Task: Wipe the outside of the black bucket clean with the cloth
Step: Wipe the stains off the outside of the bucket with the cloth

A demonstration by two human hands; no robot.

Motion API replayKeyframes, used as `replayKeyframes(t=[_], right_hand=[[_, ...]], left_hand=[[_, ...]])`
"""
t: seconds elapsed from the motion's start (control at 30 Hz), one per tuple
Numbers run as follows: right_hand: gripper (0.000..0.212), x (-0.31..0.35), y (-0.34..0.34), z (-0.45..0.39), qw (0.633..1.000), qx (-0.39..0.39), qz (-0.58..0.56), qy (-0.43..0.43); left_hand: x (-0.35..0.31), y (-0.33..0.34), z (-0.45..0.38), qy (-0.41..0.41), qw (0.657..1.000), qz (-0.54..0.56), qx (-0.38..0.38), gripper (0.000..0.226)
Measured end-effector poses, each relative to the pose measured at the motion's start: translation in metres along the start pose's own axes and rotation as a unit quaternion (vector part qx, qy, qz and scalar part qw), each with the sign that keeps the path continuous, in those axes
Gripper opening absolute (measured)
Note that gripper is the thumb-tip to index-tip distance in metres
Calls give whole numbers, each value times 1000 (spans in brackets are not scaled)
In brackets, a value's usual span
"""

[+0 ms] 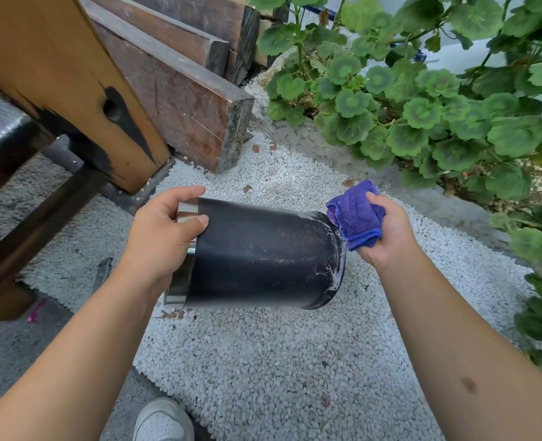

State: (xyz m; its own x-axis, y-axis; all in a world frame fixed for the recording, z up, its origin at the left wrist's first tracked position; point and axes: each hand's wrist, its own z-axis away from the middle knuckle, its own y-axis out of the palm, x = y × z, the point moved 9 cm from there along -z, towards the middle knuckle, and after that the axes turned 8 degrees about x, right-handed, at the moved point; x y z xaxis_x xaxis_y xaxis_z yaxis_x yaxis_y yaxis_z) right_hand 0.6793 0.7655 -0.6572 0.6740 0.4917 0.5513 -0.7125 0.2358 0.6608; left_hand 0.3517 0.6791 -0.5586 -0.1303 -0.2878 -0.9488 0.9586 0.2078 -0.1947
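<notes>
Your left hand (pixel 164 230) grips the sideways black bucket (pixel 263 253) by its chrome rim, right hand (pixel 387 232) clutches purple cloth (pixel 355 214) against its base at 3 o'clock.

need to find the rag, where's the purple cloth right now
In the head view the purple cloth is bunched in the right hand, right of centre, against the bottom end of the black bucket.

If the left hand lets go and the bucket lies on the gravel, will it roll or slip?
Likely to roll: the bucket is round and held on its side. The wet streaks near its base suggest a slippery wall. One hand, the left hand, holds it up by the rim, so it is probably light.
</notes>
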Motion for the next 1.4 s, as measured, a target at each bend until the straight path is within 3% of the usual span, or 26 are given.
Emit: replayKeyframes(t=[0.23,0.37,0.5,0.63,0.73,0.8,0.9,0.97,1.03,1.07,1.17,1.23,1.3,1.4], right_hand=[[35,5,13,-4,999,19,-2,-30],[27,-8,-3,-1,998,-13,53,-9],[32,-15,-22,3,999,-44,23,5],[42,20,-10,-2,993,-76,28,-82],[29,41,21,4,979,-77,120,-144],[19,45,48,18,926,-100,306,-198],[35,20,98,39,791,-110,537,-270],[46,-12,133,53,694,-71,645,-313],[50,-47,157,66,633,-10,691,-350],[49,-58,162,69,634,14,686,-358],[45,-67,149,64,740,56,584,-329],[58,-64,136,58,780,35,550,-297],[73,-65,128,53,796,5,543,-267],[70,-67,128,55,768,-20,589,-250]], left_hand=[[-35,-11,5,94,994,-58,13,50],[-24,12,10,110,986,-116,53,68],[-18,30,16,147,960,-223,88,73],[-15,45,19,155,946,-277,68,74],[-16,50,26,182,926,-328,46,70],[-13,51,27,179,915,-359,39,70],[-12,48,24,166,925,-340,44,73],[-16,49,24,179,923,-339,41,75],[-18,51,25,191,917,-347,45,78],[-18,51,26,191,917,-346,47,80],[-15,50,28,193,921,-334,53,88],[-16,51,27,196,921,-331,54,88],[-16,53,27,197,922,-329,55,88],[-17,56,26,195,925,-321,58,89]])
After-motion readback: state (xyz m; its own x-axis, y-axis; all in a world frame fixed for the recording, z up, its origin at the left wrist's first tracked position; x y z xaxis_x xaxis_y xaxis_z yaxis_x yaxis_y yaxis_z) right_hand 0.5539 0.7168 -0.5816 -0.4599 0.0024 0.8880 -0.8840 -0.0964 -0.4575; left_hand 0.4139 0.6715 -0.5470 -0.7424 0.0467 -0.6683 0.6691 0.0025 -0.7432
